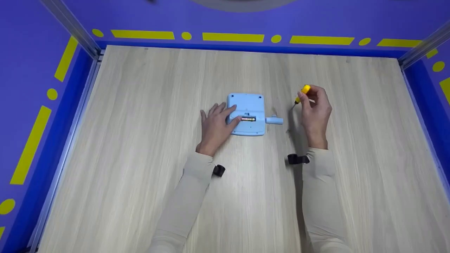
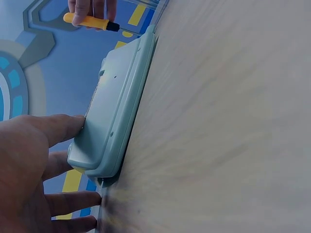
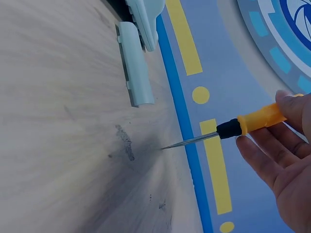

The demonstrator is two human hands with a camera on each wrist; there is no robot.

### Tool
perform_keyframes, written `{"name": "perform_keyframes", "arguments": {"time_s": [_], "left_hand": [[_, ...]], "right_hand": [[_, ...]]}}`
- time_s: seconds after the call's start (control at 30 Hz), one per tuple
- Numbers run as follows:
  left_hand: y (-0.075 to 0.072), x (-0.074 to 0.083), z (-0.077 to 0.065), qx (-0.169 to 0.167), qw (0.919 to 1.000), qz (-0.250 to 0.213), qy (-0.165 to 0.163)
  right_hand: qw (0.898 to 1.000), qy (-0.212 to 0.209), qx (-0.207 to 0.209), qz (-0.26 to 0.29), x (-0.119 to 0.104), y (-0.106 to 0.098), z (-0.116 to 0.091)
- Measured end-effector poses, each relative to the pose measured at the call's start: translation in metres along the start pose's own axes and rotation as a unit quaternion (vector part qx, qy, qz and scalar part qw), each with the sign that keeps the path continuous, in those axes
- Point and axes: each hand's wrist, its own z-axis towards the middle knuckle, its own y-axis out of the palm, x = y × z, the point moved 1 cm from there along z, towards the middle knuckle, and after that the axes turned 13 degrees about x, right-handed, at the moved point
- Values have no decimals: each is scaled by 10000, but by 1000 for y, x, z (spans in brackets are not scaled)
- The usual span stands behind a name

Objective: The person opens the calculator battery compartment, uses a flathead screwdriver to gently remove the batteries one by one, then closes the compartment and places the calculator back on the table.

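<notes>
A flat light-blue device [image 1: 248,105] lies back side up on the table, its battery slot uncovered and a small battery [image 1: 249,119] inside. My left hand [image 1: 217,124] rests at its left side with spread fingers, the thumb over the back by the battery and the forefinger at the left edge. To the right of the device lies its light-blue battery cover [image 3: 136,68]. My right hand [image 1: 317,110] holds a yellow-handled screwdriver [image 3: 262,118] between thumb and fingers, farther right; its thin metal tip points down and left toward the tabletop, apart from the device.
The wood-grain table [image 1: 147,123] is bounded by blue-purple walls [image 1: 239,21] with yellow marks at the back and sides. Metal posts [image 1: 75,28] stand at its back corners. Dark smudges [image 3: 125,142] mark the tabletop near the cover.
</notes>
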Motion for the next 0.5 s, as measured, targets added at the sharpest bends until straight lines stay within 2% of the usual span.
{"name": "perform_keyframes", "arguments": {"time_s": [0.17,0.5], "left_hand": [[-1,0,0,-11,10000,28,-1],[-1,0,0,-81,9999,120,-39]], "right_hand": [[9996,-215,-30,189,-5,3,-1],[9953,-503,-405,717,-24,11,-10]]}}
